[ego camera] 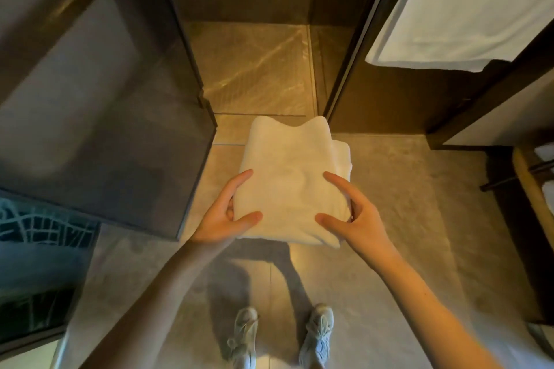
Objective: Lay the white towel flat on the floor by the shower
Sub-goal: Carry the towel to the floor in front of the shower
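Gripping folded white towel (292, 186), both hands (223, 216)

A single wide-angle view from head height, tilted steeply forward and down; the wearer's own shoes (281, 335) sit at the bottom edge, both forearms reach up into mid-frame; the tiled floor (389, 219) lies below, the shower (254, 63) opening straight ahead at top; a glass door (99, 117) bows at left, lens distortion curving the edges.
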Demonstrator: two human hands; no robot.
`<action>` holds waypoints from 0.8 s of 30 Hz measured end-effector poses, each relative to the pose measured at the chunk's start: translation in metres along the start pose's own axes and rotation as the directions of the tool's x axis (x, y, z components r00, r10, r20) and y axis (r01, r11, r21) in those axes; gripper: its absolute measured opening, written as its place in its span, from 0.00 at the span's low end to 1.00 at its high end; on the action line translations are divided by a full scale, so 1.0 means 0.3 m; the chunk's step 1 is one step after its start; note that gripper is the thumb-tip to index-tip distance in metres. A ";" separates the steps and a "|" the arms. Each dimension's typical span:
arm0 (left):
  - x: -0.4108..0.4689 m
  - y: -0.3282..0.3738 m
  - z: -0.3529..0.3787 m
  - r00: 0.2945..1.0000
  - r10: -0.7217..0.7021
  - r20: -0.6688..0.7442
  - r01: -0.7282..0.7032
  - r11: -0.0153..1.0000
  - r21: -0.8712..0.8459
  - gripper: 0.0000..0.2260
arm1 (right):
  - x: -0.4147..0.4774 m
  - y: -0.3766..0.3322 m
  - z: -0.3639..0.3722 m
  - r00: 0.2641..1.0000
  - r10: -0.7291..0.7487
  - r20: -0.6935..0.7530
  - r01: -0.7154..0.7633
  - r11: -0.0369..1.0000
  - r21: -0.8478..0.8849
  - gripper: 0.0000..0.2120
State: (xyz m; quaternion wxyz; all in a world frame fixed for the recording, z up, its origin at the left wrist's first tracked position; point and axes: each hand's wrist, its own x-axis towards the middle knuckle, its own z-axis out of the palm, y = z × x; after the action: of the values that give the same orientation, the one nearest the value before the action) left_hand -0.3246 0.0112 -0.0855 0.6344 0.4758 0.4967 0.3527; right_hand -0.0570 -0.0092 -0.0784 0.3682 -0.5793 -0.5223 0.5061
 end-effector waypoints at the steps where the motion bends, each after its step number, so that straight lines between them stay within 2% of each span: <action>1: 0.053 -0.053 0.003 1.000 -0.019 -0.003 0.019 1.000 -0.009 0.32 | 0.047 0.061 -0.004 1.000 0.000 0.004 0.000 1.000 0.000 0.32; 5: 0.254 -0.279 0.018 0.996 -0.066 -0.062 0.073 0.989 0.128 0.31 | 0.222 0.333 -0.015 1.000 0.017 0.023 -0.017 1.000 -0.001 0.34; 8: 0.409 -0.485 0.028 0.994 -0.069 -0.080 0.081 0.985 0.155 0.32 | 0.349 0.563 -0.009 0.999 0.017 0.036 -0.016 1.000 -0.011 0.34; 17: 0.872 -1.291 -0.018 0.996 -0.047 -0.073 0.048 0.999 0.013 0.31 | 0.740 1.378 0.117 0.998 -0.018 0.053 0.018 1.000 0.002 0.33; 24: 1.173 -1.881 -0.079 0.994 0.056 -0.098 -0.053 0.998 0.028 0.33 | 0.985 1.961 0.247 0.995 -0.094 0.037 0.096 0.994 -0.044 0.32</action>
State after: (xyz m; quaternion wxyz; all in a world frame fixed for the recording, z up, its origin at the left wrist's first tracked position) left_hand -0.2709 0.1727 -0.7288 0.5932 0.4790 0.5186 0.3868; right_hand -0.0093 0.1641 -0.7160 0.3692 -0.5530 -0.5671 0.4861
